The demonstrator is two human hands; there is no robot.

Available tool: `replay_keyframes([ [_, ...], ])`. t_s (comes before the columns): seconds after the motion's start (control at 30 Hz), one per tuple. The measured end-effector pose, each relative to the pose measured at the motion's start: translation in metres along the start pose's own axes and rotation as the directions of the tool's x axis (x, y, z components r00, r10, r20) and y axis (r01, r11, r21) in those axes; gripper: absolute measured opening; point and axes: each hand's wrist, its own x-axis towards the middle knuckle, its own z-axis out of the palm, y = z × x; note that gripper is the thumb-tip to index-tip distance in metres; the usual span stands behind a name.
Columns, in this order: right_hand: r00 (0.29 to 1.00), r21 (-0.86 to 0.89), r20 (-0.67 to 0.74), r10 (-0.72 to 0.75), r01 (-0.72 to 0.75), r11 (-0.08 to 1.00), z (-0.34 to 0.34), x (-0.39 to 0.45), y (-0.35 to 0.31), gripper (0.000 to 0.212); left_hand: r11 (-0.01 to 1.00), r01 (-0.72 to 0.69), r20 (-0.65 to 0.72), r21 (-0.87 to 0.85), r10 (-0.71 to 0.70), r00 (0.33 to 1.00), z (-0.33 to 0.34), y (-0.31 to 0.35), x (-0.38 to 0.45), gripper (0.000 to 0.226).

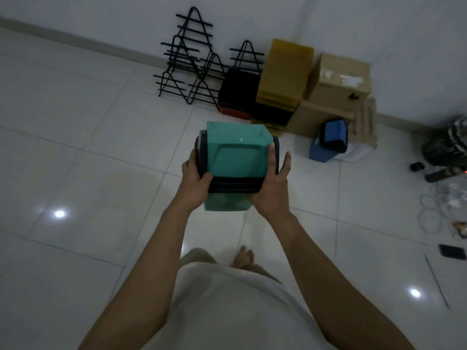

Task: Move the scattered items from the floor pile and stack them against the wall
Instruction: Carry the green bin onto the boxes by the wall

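We hold the green bin [236,157] between our left hand [195,183] and right hand [271,188], fingers curled round its dark rim, arms outstretched.

White tiled floor [75,137] bears wire racks [187,64], stacked bins [283,79], cardboard boxes [338,79], blue bin [328,142].

I see both hands out front carrying a teal bin [236,157] with a black rim: left hand [195,181] curled round its left edge, right hand [271,188] gripping the right. Along the wall: black wire racks [188,64], yellow crates [284,72] (stacked), cardboard boxes [338,79], a blue bin [328,141].
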Motion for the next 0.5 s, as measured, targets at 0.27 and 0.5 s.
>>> replay_keyframes([
  [0.27, 0.997, -0.052, -0.048, -0.066, 0.064, 0.997, -0.081, 0.125, 0.099, 0.117, 0.998, -0.063, -0.051, 0.006, 0.063, 0.997, 0.128, 0.095, 0.094, 0.072],
  [0.5, 0.993, -0.065, -0.061, -0.100, 0.096, 0.993, -0.125, 0.241, 0.175, 0.117, 0.994, -0.098, -0.091, -0.038, 0.094, 0.991, 0.212, 0.142, 0.199, 0.072],
])
